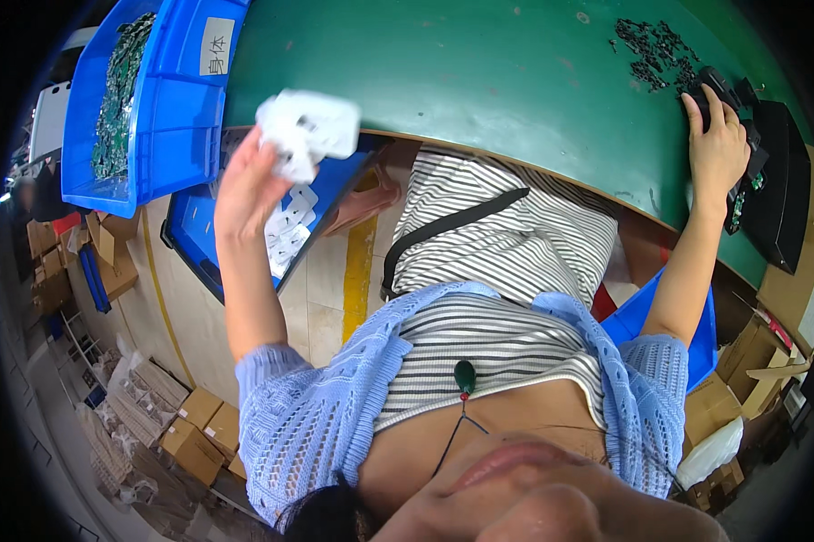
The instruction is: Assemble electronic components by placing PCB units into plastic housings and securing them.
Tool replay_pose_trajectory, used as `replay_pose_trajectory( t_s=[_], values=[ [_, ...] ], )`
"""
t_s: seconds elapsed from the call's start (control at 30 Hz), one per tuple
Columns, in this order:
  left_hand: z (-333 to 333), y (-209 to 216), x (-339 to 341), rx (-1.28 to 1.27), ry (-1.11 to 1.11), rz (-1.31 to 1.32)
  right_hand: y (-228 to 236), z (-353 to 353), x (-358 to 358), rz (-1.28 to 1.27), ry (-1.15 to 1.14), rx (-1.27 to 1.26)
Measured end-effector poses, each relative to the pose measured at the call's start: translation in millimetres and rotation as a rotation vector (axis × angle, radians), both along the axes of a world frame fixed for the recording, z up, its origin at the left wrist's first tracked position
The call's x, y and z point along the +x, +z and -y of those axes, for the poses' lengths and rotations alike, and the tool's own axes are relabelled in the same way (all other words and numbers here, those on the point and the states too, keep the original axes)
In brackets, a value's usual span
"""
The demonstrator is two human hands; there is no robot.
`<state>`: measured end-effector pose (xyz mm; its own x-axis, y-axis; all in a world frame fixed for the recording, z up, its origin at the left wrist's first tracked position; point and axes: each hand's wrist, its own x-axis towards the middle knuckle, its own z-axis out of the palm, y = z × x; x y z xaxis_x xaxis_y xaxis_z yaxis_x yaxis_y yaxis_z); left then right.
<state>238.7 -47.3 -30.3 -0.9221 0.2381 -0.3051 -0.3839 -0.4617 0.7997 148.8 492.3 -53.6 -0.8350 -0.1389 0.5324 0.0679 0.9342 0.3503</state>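
Note:
My left hand [250,185] is raised over the near left edge of the green table and grips white plastic housings [321,126], blurred by motion. They look like more than one piece, with cut-outs in them. At the far right, my right hand [721,149] has its thumb and fingers around a black plastic part [716,83] on the table. Its exact kind does not show. Beside that hand lies a scattered heap of small black parts [655,56]. Under my left forearm, more white plastic pieces [288,230] lie in a blue tray [210,221].
A blue bin [177,126] of green circuit boards [118,108] stands at the table's left. The green table [461,72] spans the far side. A black box [782,181] sits by my right forearm, with another blue bin [664,316] below. Cardboard boxes [199,434] stand on the floor.

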Motion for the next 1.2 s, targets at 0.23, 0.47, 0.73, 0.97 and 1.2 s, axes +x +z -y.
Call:
replay_pose_trajectory(
  t_s=[0.23, 0.47, 0.73, 0.97, 1.2],
  values=[
    [-53, 12, -150, -0.582, -0.285, -0.132, 4, 3, 1, 0.014, 0.043, -0.082],
    [-53, 30, -203, -0.868, -0.455, -0.128, 7, 13, 3, 0.088, -0.011, -0.255],
    [-39, 35, -222, -1.291, -0.557, -0.188, 20, 29, 5, 0.181, -0.215, -0.034],
    [-33, 36, -219, -1.453, -0.404, -0.22, 16, 18, 9, 0.107, -0.118, -0.135],
    [-19, 27, -204, -1.764, -0.141, -0.446, 37, 51, 36, -0.001, 0.242, -0.875]
  ],
)
